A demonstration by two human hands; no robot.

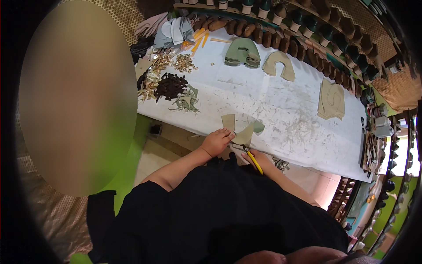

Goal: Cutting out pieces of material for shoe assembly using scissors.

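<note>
A white-covered table [272, 143] slants across the room, its top speckled with dark marks and small scraps, most thickly right of its middle. At the table's near edge, the left hand [218, 141] has bent fingers touching the edge of a curved beige piece [244, 135]; whether it pinches the piece or only presses it, I cannot tell, since the thumb is hidden. The right hand [258, 159] is closed around a yellow-handled tool [254, 162], its dark tip just beside the lower edge of that piece. A small beige rectangle [228, 121] lies by the left fingertips, and a green piece [259, 127] beside the curved one. Toward the table's left end are a dark brown heap [171, 86], gold-coloured bits [185, 64], green scraps [188, 103], grey cutouts [172, 35] and orange strips [201, 40]. Nearer the table's far edge sit a green stack [241, 53] and a beige horseshoe-shaped stack [286, 66]; a flatter beige stack [329, 103] lies toward the right end. Brown shoe forms [266, 39] line the far edge, with racks of more forms behind. Beyond the table's right end are more racks, a bright window [400, 154] and a green wall [398, 191]; pale tiled floor [303, 174] shows below the near edge.
</note>
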